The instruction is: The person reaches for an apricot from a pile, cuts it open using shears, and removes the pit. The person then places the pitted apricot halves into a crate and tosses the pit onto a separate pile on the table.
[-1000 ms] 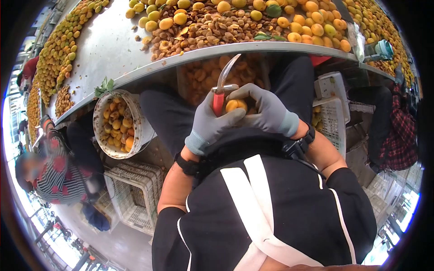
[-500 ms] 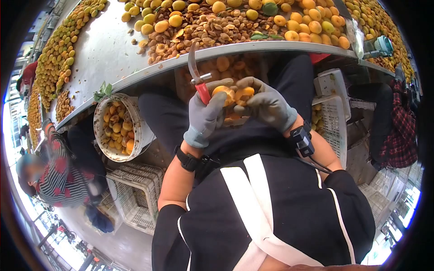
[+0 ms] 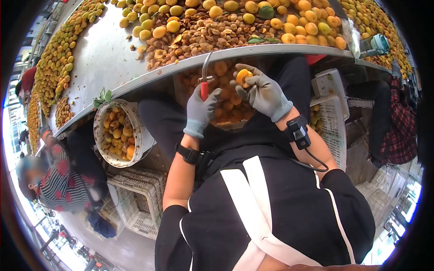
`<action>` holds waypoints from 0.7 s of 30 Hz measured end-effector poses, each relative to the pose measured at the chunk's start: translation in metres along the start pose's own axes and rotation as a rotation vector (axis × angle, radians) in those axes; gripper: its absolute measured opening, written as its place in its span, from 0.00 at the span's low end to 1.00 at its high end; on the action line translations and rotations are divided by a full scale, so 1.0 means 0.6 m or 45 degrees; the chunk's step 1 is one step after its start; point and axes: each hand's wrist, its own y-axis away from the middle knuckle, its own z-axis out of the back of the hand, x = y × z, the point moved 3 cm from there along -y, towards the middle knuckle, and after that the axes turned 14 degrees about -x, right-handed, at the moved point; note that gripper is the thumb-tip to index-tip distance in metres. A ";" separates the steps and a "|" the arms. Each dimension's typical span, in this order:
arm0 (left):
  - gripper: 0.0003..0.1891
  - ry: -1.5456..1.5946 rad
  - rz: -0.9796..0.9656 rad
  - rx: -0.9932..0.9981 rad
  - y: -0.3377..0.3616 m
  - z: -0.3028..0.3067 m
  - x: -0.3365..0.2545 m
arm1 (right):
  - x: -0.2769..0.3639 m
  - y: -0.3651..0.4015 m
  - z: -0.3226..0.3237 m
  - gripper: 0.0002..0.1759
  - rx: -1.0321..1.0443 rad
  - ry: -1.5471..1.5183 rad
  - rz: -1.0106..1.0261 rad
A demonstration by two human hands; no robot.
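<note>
My left hand (image 3: 200, 108), in a grey work glove, is closed around the red handle of a curved knife (image 3: 205, 88), blade pointing up. No fruit shows in that hand. To the right, my gloved right hand (image 3: 264, 94) pinches an orange apricot piece (image 3: 243, 77) between thumb and fingers; its cut side is hard to make out. Behind and below both hands, a container of orange apricot pieces (image 3: 224, 108) sits between my knees, under the table edge. The hands are apart, the knife clear of the fruit.
The metal table (image 3: 106, 45) carries a heap of brown pits (image 3: 203, 36) and whole apricots (image 3: 312, 27). A white bucket (image 3: 143, 131) of apricots stands at left, near a plastic crate (image 3: 135, 198). Another crate (image 3: 332, 119) is at right. Co-workers sit on both sides.
My hands have separated. The left has drawn back with the knife and shows no fruit now; the right has lifted slightly with an apricot piece. The knife now stands more upright.
</note>
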 end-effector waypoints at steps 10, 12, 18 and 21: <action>0.13 0.357 0.265 0.364 0.058 0.021 -0.084 | -0.012 0.020 0.011 0.19 0.213 0.363 0.036; 0.12 0.300 0.166 0.367 0.066 0.020 -0.091 | -0.016 0.031 0.012 0.19 0.276 0.433 0.041; 0.11 0.282 0.233 0.406 0.074 0.019 -0.092 | -0.021 0.052 0.000 0.18 0.133 0.115 -0.130; 0.10 0.282 0.252 0.402 0.078 0.024 -0.085 | -0.024 0.044 0.012 0.16 0.184 0.042 -0.157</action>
